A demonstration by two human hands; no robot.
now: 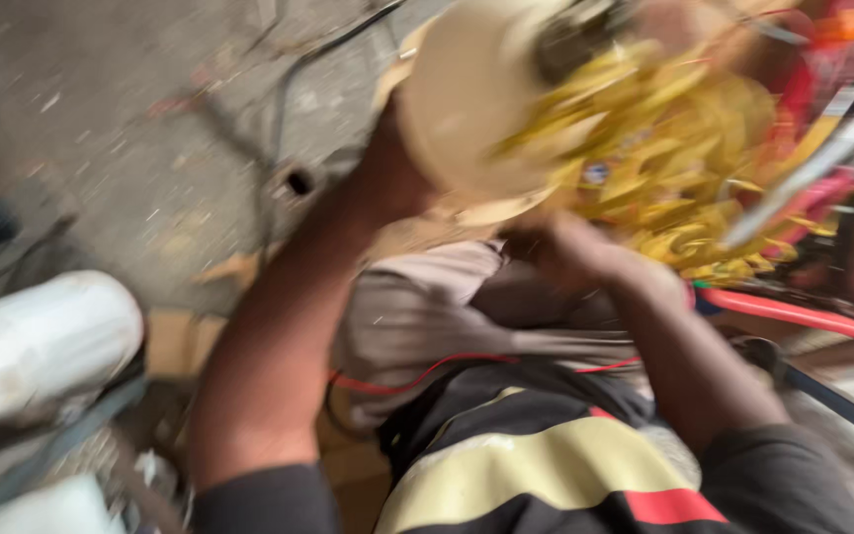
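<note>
Blur hides my finger positions, so I cannot tell either grip, yet my left hand [402,183] props the cream round housing [471,99] far centre while my right hand [555,247] works under the yellow windings [664,148]; I'd steady both.

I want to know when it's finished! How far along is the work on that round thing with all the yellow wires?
Hard to say what's done: the picture is blurred. In hand: the left hand props the cream round part, and the right hand is under the yellow wire bundle. Left: the wires look loose and untidy, and a red wire lies across the lap.
</note>
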